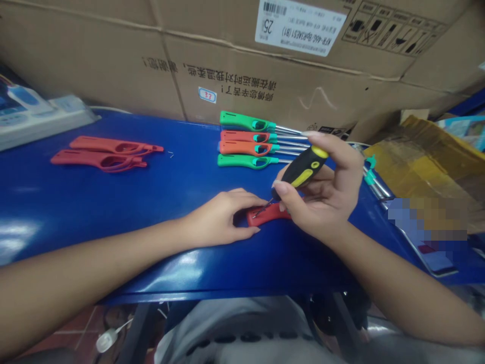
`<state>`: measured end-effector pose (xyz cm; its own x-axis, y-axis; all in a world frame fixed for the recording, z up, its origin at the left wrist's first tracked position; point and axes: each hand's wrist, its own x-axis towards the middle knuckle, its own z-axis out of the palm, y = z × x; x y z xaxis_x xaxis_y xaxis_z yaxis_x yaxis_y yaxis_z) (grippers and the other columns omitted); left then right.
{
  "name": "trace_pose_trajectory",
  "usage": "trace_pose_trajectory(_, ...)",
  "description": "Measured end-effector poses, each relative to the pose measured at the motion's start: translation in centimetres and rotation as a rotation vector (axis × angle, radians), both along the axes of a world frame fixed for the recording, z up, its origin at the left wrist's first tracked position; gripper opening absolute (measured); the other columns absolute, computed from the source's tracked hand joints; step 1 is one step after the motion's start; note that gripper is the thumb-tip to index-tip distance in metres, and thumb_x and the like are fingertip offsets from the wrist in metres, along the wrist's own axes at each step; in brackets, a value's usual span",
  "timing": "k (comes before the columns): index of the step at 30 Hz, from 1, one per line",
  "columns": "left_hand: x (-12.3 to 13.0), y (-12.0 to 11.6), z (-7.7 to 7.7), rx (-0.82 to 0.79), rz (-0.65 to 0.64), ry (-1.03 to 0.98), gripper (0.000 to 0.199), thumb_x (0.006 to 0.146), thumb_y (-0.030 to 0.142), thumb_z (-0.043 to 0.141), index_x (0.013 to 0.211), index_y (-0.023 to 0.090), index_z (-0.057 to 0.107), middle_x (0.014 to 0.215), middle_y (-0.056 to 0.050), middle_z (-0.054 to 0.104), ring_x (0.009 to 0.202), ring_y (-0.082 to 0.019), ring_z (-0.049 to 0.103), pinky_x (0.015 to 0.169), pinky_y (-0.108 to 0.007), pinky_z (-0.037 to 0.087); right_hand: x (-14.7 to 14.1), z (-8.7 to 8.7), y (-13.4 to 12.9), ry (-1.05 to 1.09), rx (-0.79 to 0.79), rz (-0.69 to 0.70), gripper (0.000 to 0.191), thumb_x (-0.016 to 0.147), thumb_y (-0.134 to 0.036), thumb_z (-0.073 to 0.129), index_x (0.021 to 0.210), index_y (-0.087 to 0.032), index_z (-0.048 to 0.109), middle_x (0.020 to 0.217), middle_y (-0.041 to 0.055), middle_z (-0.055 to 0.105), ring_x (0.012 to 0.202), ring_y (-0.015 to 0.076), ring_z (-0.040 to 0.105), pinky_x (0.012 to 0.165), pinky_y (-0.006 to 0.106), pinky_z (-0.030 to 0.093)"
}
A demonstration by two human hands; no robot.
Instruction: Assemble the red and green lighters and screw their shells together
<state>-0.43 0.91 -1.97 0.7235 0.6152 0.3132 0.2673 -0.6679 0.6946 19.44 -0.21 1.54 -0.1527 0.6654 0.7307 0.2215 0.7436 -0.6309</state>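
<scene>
Red plastic lighter handle [267, 215] is lying on a blue table [159, 202], on the near side of a row of four green and orange-red lighters [246, 147]. The person's left hand [227, 217] is closing its thumb and fingers narrowly around one end of the handle. The right hand [337, 187] is holding a black-and-yellow screwdriver [303, 174] at a slant, thumb pressing low on the grip and a fingertip resting at the butt, while the tip is meeting the handle near that same end. Two more red handles [94, 144] are lying left of the row, small metal bits [170, 154] sitting between. A cardboard box [113, 55] is standing behind the row; a power strip [41, 121] is resting far to its left.
</scene>
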Motion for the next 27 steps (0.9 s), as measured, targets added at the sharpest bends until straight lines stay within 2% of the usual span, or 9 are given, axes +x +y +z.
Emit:
trace_pose_trajectory(5, 0.02, 0.03, -0.01, -0.014, -0.008, -0.004, 0.045, 0.083, 0.02, 0.075, 0.127, 0.02, 0.066, 0.126, -0.008, 0.072, 0.114, -0.025, 0.067, 0.103, -0.041, 0.051, -0.15, 0.1, -0.04, 0.003, 0.075, -0.014, 0.056, 0.087, -0.024, 0.074, 0.136, -0.039, 0.051, 0.134, 0.0037, 0.059, 0.064, 0.0116, 0.066, 0.044, 0.026, 0.059)
trace_pose_trajectory(12, 0.02, 0.07, -0.09, -0.011, -0.011, -0.002, 0.044, 0.083, 0.02, 0.074, 0.126, 0.019, 0.066, 0.125, -0.008, 0.072, 0.115, -0.025, 0.066, 0.103, -0.041, 0.051, 0.13, -0.18, -0.24, -0.031, 0.06, -0.002, 0.058, 0.089, -0.027, 0.072, 0.14, -0.042, 0.048, 0.137, 0.0049, 0.058, 0.068, 0.0147, 0.069, 0.043, 0.028, 0.059)
trace_pose_trajectory(20, 0.05, -0.02, -0.04, 0.004, 0.005, -0.011, 0.04, 0.083, 0.019, 0.075, 0.122, 0.021, 0.068, 0.116, -0.006, 0.074, 0.106, -0.022, 0.068, 0.096, -0.036, 0.052, 0.11, -0.24, -0.16, -0.004, 0.104, 0.02, 0.066, 0.083, -0.017, 0.075, 0.141, -0.04, 0.05, 0.136, 0.0041, 0.061, 0.07, 0.0146, 0.07, 0.048, 0.027, 0.061)
trace_pose_trajectory(24, 0.02, 0.02, 0.0, 0.011, 0.003, -0.011, 0.035, 0.082, 0.019, 0.076, 0.116, 0.021, 0.07, 0.111, -0.005, 0.074, 0.103, -0.022, 0.067, 0.096, -0.036, 0.052, 0.12, -0.44, 0.0, -0.015, 0.168, 0.037, 0.066, 0.083, -0.021, 0.076, 0.141, -0.036, 0.049, 0.135, 0.0053, 0.062, 0.068, 0.0139, 0.07, 0.049, 0.028, 0.062)
trace_pose_trajectory(27, 0.03, 0.05, 0.04, 0.004, -0.004, -0.016, 0.032, 0.081, 0.018, 0.077, 0.112, 0.021, 0.07, 0.11, -0.005, 0.074, 0.103, -0.022, 0.067, 0.096, -0.036, 0.051, 0.25, -0.45, -0.02, -0.06, 0.139, 0.029, 0.064, 0.086, -0.021, 0.073, 0.142, -0.037, 0.046, 0.137, 0.0053, 0.06, 0.071, 0.0145, 0.07, 0.054, 0.029, 0.064)
